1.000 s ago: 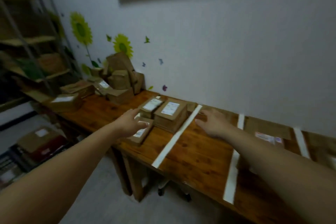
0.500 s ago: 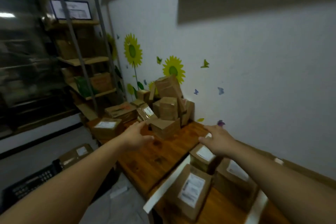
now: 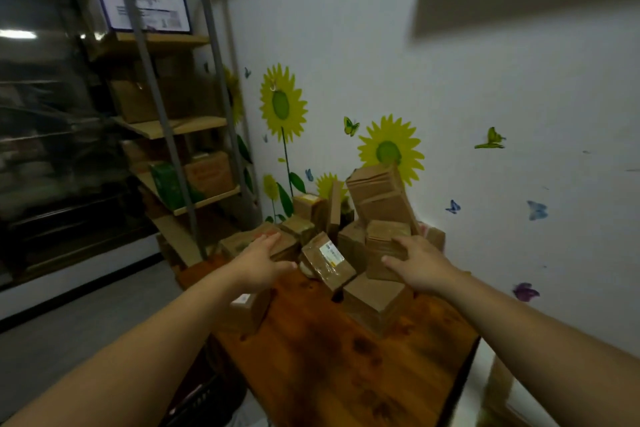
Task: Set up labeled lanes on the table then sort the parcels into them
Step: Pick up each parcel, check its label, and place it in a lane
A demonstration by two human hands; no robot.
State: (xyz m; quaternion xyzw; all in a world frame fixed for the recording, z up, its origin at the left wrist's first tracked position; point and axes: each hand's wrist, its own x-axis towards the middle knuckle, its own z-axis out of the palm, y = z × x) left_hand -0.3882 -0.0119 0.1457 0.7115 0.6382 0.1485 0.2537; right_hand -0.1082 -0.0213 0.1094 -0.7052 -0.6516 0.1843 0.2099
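A pile of brown cardboard parcels (image 3: 377,194) stands at the far end of the wooden table (image 3: 329,364), against the sunflower wall. My left hand (image 3: 263,263) hovers open over a flat parcel (image 3: 242,244) at the pile's left side. My right hand (image 3: 417,263) reaches the pile's right side, with spread fingers and thumb touching a small box (image 3: 384,236). A tilted parcel with a white label (image 3: 329,258) lies between my hands. A plain box (image 3: 374,303) sits in front of it. No tape lanes are in view.
A small labelled parcel (image 3: 247,310) sits at the table's left edge. A metal shelf rack (image 3: 180,128) with boxes stands left of the table. The wall runs along the table's right side, and grey floor (image 3: 69,333) lies to the left.
The view has swung left from the taped lanes to the parcel pile. Both hands have moved forward to the pile, and my right hand now touches a small box.
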